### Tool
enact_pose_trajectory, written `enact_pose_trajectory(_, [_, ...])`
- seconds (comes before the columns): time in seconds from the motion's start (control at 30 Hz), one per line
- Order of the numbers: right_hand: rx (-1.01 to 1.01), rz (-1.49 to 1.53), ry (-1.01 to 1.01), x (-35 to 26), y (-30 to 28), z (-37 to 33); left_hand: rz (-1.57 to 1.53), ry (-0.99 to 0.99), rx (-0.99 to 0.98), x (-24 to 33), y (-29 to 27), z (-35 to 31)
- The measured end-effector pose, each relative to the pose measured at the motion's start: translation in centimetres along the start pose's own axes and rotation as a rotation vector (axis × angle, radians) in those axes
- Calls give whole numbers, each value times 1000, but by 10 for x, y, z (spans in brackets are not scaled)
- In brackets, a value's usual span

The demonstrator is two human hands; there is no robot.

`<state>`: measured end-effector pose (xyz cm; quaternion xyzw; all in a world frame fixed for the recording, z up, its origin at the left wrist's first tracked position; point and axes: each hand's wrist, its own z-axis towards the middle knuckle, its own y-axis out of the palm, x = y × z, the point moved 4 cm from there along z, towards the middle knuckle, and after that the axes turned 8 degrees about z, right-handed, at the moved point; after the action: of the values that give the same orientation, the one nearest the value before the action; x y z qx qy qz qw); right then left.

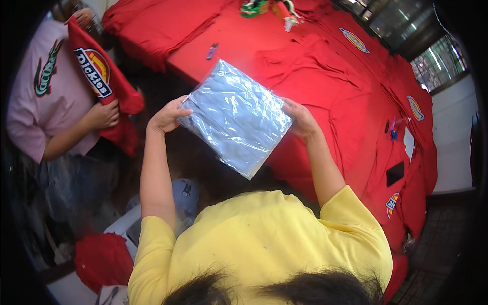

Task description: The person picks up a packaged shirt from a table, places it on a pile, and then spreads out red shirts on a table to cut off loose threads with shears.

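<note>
A folded light-blue garment in a clear plastic bag (236, 114) is held up in front of me, tilted, its shiny wrapping catching the light. My left hand (170, 114) grips its left edge, thumb on top and the other fingers underneath. On the opposite edge, my right hand (301, 118) is closed in the same way, its fingers partly hidden below the package. Red shirts (325, 76) lie spread on the table beyond and to the right of the package.
At the left, a person in a pink shirt (63, 112) holds a red garment with a printed patch (104, 81). A dark phone (395, 174) and small tools lie on the red cloth at right. A red cloth pile (104, 260) sits lower left, near a light-blue plastic-wrapped bundle (185, 197).
</note>
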<state>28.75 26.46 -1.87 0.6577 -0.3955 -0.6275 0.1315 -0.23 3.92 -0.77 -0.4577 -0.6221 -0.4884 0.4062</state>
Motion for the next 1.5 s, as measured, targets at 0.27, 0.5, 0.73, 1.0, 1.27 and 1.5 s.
enact_pose_trajectory(0.27, [24, -449, -688, -4, -10, 7, 630, 347, -9, 86, 57, -35])
enact_pose_trajectory(0.5, [696, -383, -410, 31, -173, -31, 1273, 237, -86, -111, 141, 2])
enact_pose_trajectory(0.73, [663, -349, -293, 72, -232, -53, 905, 66, 357, -182, 107, 75])
enact_pose_trajectory(1.0, [520, -209, -469, -9, -177, -39, 369, -93, 208, -113, 122, 182])
enact_pose_trajectory(1.27, [195, 82, -761, -89, -168, -33, -307, 132, -262, -62, 145, 251])
enact_pose_trajectory(1.5, [315, 20, -258, -57, -228, -45, -300, 173, -250, -85, 132, 290])
